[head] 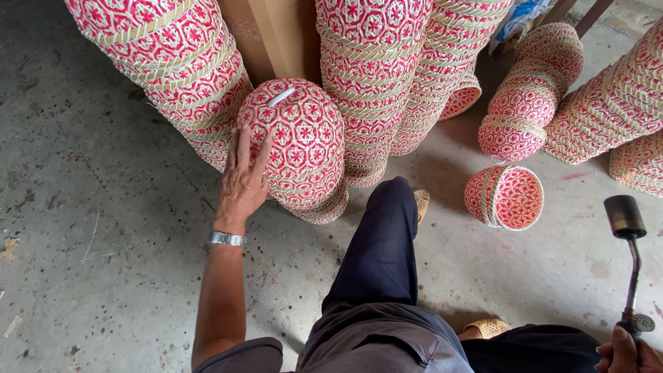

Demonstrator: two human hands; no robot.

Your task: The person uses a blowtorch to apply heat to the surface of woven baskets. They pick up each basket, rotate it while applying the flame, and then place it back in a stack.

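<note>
The left hand (243,181) lies flat against the left side of a domed red-and-cream woven basket (298,141), fingers (243,146) straight and spread, pressing on the weave rather than curled round anything. The basket bulges to the right of the fingers; the fingertips reach about halfway up its side, and the palm sits at its lower left edge. A white handle (282,96) shows on the basket's top, well above the fingertips. The basket tops a short pile of like pieces on the concrete floor (83,207), wedged between 2 tall leaning stacks (181,69) of the same weave. A metal watch (227,239) circles the left wrist.

The right hand (627,354), at the bottom right corner, is closed round the lower stem of a gas torch (627,242), whose dark nozzle stands upward, well apart from the baskets. Only part of this hand shows.

Between the hands stretches a leg in dark trousers (376,255), with a woven sandal (421,204) at its foot. A single open basket (505,197) lies on its side near the torch nozzle, with more stacks (615,103) behind it.
</note>
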